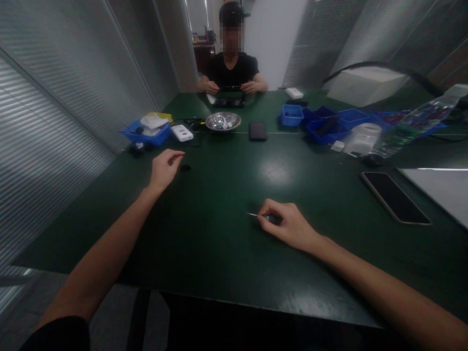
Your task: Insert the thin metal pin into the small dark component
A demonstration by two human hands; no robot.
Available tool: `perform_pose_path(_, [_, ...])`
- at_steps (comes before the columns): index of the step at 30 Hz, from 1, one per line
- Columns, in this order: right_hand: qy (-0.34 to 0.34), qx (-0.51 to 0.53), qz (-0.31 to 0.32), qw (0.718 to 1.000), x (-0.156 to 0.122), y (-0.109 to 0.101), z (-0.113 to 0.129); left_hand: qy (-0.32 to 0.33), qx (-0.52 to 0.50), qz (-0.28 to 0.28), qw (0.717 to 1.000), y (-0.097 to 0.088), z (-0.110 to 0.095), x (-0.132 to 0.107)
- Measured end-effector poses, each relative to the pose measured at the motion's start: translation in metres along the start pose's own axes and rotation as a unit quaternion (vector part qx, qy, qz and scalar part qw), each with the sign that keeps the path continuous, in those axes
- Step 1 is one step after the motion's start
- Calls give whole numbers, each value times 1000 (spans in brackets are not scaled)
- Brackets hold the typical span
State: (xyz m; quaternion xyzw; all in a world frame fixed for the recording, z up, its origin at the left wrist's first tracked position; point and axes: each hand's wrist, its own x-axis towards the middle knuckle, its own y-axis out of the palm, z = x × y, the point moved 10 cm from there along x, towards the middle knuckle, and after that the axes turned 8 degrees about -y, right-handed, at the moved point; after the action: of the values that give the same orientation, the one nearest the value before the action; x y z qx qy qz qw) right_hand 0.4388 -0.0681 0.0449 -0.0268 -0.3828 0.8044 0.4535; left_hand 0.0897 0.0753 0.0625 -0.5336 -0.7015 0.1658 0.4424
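One dark green tabletop (219,243) is recorded, filling most of the view. At its far end one seated person (233,68) is observed, both of whose hands are rested on the tabletop beside a dark item. One white box (365,85) is noted at the far right, and one pale flat panel (442,192) at the right edge. Blue trays are counted as follows: one left tray (146,135) holding white items, and a right cluster of trays (323,124) in which at least three are made out. One clear plastic bottle (417,122) is seen lying on its side over that cluster. Two dark phones are counted lying flat: the near phone (395,197) at the right and the far phone (258,130) just beside one metal bowl (223,121). One small white device (182,132) is noted left of the bowl. The left hand (164,169) is held over the tabletop, its grip loosely curled with nothing seen in it. One small black object (185,167) is found on the tabletop just beside those fingertips, apparently not touched. The right hand (290,225) is rested near the tabletop's middle, its grip pinched on one thin metal tool (254,214), the tip of which is pointed left.
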Motion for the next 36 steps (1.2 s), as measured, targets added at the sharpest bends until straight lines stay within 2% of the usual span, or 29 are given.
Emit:
perform_pose_path(3, [-1,-3,-1,1000,0,0,-1,-88,-48,-54,994,-7,28,4])
perform_pose_path(6, [-1,2,2,1000,-1,0,-1,-170,-90,-34,981,2,57,5])
perform_pose_path(9, [0,4,1,1000,-1,0,-1,-206,-103,-7,973,10,71,4])
perform_pose_path(13, [3,3,0,1000,-1,0,-2,-187,-61,15,980,8,66,5])
perform_pose_path(20, [1,4,-4,1000,-1,0,-1,-91,14,35,995,-4,35,4])
perform_pose_path(29, [3,5,-1,1000,-1,1,-2,-144,21,105,984,14,40,0])
perform_pose_path(36, [-5,-3,-4,1000,-1,0,-1,-179,1,120,977,13,43,-1])
